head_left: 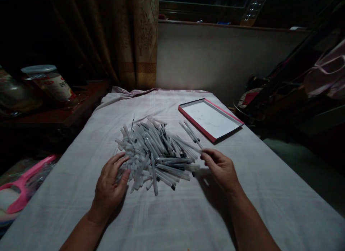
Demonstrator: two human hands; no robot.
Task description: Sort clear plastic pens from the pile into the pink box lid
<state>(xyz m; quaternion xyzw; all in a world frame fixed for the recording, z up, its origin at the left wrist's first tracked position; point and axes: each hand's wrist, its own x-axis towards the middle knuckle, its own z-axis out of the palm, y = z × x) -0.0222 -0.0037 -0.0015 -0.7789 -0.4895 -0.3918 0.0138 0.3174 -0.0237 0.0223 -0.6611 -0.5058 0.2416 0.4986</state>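
Note:
A heap of pens (pixel 159 146) with clear whitish barrels, some with black ends, lies on the cloth in front of me. My left hand (pixel 111 179) rests at the heap's left edge, fingers apart and curved, thumb toward the pens; it holds nothing that I can see. At the heap's right side, my right hand (pixel 219 168) pinches the end of a pen (pixel 188 142) between thumb and fingers. The pen's far end reaches over the heap. Just beyond that hand, a few loose pens (pixel 190 131) lie side by side, apart from the heap.
A shallow red-edged box lid (pixel 210 118) with a white inside lies at the back right of the cloth-covered table (pixel 167 222). Jars (pixel 51 83) stand on a dark side table at left. A pink plastic handle (pixel 24 182) shows low at left. Curtain and wall close the back.

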